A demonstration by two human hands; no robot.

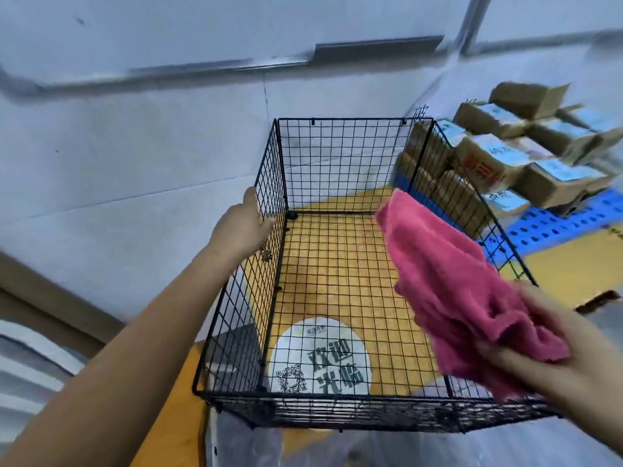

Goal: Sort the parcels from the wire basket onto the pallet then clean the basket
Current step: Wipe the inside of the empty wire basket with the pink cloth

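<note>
Steadying the wire basket [340,156] from its left side, the left hand [244,227] grips the top edge of the left wall, thumb outside and fingers [266,225] curled over to the inside of the mesh. The basket stands on the yellow floor [573,274] and holds no parcels. A round white sticker [320,358] on the floor shows through its bottom grid. Over the basket's right half hangs a pink cloth [455,274], bunched at its near end in the right hand [556,352], whose fingers are closed around it. Further right, the parcels [499,156] sit stacked on the blue pallet [556,227], just beside the basket's right wall, so sorting looks done and wiping is the step in hand. The risks seem small but real. The thin panels could flex or come unclipped if the cloth is pushed hard, and the fluffy fabric could snag on a wire end. The basket could also slide into the parcel stack if the left hand slackens.
</note>
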